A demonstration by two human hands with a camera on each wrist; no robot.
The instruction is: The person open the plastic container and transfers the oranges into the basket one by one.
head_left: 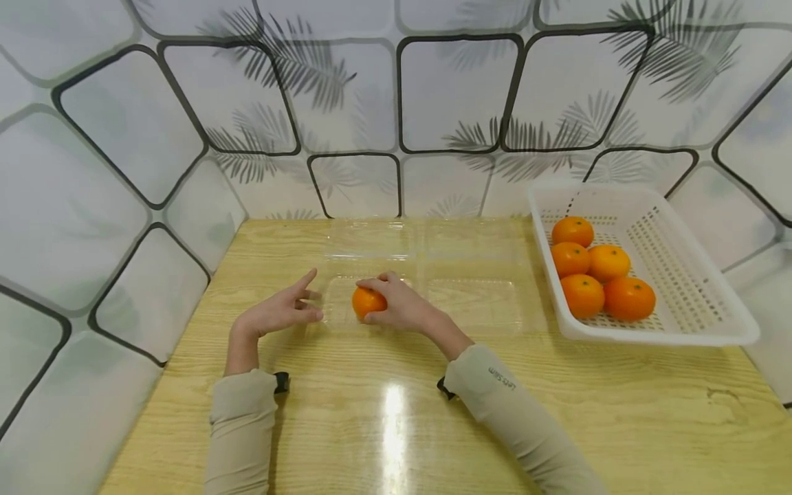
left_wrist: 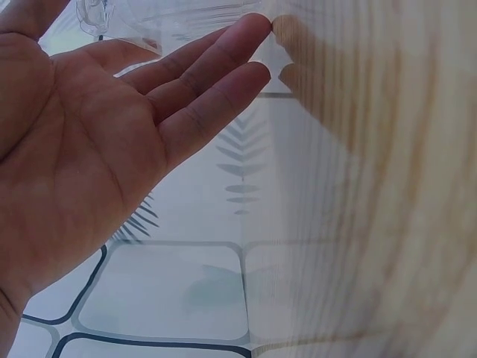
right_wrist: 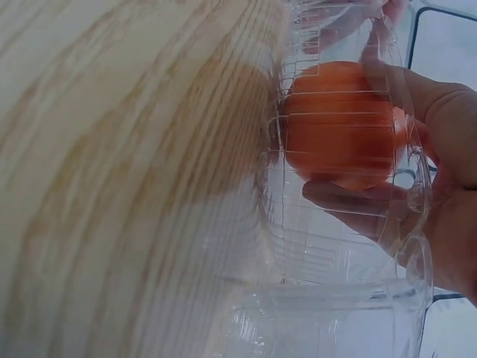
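My right hand (head_left: pixel 403 306) grips a mandarin (head_left: pixel 364 304) between thumb and fingers, inside the left clear plastic container (head_left: pixel 340 323). In the right wrist view the mandarin (right_wrist: pixel 339 127) shows through the ribbed transparent wall, low in the container. My left hand (head_left: pixel 281 309) is beside the container's left side, with fingers extended and nothing held. Seen from the left wrist, that hand (left_wrist: pixel 97 142) has its palm showing, and its lower fingertips are right at the wooden tabletop.
A second clear container (head_left: pixel 473 302) sits right of the first; both have raised clear sections at the back. Further right, a white perforated basket (head_left: pixel 662 337) holds several mandarins (head_left: pixel 629 299). Patterned wall covering (head_left: pixel 458 96) rises behind the wooden table (head_left: pixel 346 426).
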